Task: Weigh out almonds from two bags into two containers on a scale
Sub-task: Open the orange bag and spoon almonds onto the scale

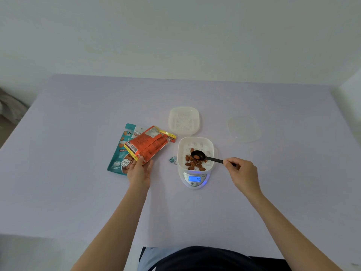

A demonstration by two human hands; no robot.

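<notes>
Head view: L hand [139, 171] grips orange bag [148, 146], mouth toward scale [192, 185], prob. for refills; R hand [241, 173] pinches spoon [213, 159] handle, bowl over container [195, 140] to drop almonds [192, 164] inside.

In view are two bags [117, 155] [150, 143], two white containers [184, 122] [195, 140], one scale [193, 183], one black spoon [209, 157], one clear lid [244, 129], one small clip [172, 160] and about a dozen almonds [193, 164].
</notes>
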